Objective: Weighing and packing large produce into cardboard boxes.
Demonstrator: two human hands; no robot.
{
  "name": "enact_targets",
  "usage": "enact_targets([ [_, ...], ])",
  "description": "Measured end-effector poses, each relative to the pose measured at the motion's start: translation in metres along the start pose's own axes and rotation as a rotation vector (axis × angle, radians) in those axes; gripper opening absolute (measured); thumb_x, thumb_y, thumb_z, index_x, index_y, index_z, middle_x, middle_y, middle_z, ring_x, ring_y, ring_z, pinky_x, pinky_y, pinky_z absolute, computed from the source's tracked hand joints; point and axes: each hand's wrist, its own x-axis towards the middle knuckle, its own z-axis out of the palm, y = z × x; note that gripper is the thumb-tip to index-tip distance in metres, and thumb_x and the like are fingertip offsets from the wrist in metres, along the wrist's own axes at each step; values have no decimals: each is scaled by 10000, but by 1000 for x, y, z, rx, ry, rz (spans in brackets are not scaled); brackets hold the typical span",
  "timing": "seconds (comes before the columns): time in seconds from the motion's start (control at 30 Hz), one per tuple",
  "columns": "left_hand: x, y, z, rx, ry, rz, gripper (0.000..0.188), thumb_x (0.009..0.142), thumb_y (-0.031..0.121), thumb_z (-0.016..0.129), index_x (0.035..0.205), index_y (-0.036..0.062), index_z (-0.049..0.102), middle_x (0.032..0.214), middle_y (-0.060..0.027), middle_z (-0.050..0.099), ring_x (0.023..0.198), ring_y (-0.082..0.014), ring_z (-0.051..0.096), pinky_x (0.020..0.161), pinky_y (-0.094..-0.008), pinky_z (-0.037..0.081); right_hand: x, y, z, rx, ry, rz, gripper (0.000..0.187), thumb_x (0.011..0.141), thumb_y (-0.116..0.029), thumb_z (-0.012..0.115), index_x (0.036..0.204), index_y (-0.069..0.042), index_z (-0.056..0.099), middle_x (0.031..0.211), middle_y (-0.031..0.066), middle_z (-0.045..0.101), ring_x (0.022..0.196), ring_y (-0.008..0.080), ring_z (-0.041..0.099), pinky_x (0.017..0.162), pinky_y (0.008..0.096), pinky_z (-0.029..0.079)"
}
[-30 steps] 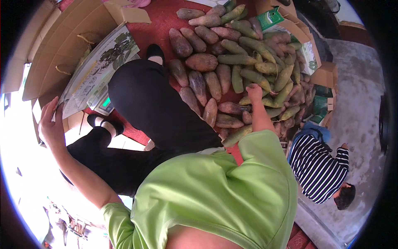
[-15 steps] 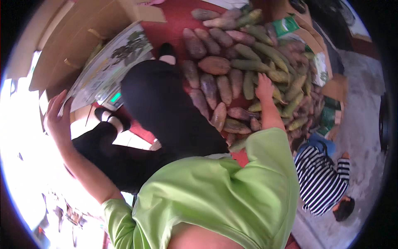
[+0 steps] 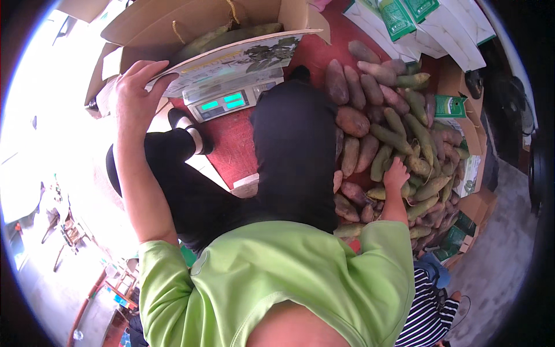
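My left hand (image 3: 137,87) is closed on the near upper edge of a printed cardboard box (image 3: 231,65), thumb on the outer side and fingers over the rim. Long green radishes (image 3: 217,39) lie inside the box, which rests on a digital scale (image 3: 222,104) with lit green displays. On the right, my right hand (image 3: 396,173) rests low among a heap of green radishes (image 3: 390,137). Its fingers are bent and slightly apart, touching the heap, and no radish is lifted. Reddish-purple radishes (image 3: 352,120) lie along the left side of the heap.
White cartons with green packets (image 3: 399,20) stand at the far right. Behind the heap, an opened cardboard box (image 3: 474,115) holds another green packet (image 3: 450,106). A person in a striped top (image 3: 425,315) is at the lower right. My legs (image 3: 295,156) sit between scale and heap.
The view has swung left, bringing the box's inside and the scale displays into sight. My left hand keeps its hold on the box edge; my right hand stays at the green radishes, now with fingers more bent.
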Motion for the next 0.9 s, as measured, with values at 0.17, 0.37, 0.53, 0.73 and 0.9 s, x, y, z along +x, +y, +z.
enact_targets([
  [0.17, -2, 4, -5, 14, 23, 77, 230, 713, 133, 727, 917, 34, 688, 856, -87, 655, 754, -235, 636, 682, -315, 485, -20, -2, -26, 231, 108, 12, 611, 730, -131, 712, 1251, -121, 393, 1192, 96, 513, 1137, 288, 471, 851, 500, 404],
  [0.37, -6, 0, -10, -21, 83, 90, 222, 713, 157, 720, 906, 52, 691, 852, -74, 652, 782, -237, 620, 729, -328, 470, -12, 9, -44, 765, 337, 170, 619, 761, -152, 714, 1271, -66, 373, 1251, 167, 466, 1167, 351, 438, 919, 493, 383],
  [0.53, -9, -5, -11, -20, 84, 89, 189, 726, 192, 708, 869, 70, 693, 847, -52, 647, 812, -235, 608, 772, -335, 458, -5, 4, -100, 1589, 657, -45, 544, 805, -73, 681, 1220, 37, 348, 1209, 182, 463, 1132, 279, 463, 964, 392, 368],
  [0.73, -11, -9, -18, -13, 35, 87, 149, 713, 178, 704, 823, 79, 693, 814, -43, 633, 799, -252, 603, 761, -351, 469, -43, -30, -263, 1716, 890, -397, 499, 784, 43, 654, 1188, 42, 361, 1162, 155, 504, 1073, 212, 503, 941, 328, 399],
  [0.9, -16, -3, -26, -43, -71, 106, 116, 703, 145, 694, 794, 73, 689, 770, -51, 611, 779, -253, 597, 780, -356, 461, -72, -64, -372, 1877, 1071, -831, 424, 793, 82, 612, 1161, 69, 402, 1156, 168, 514, 1064, 226, 519, 947, 348, 408],
])
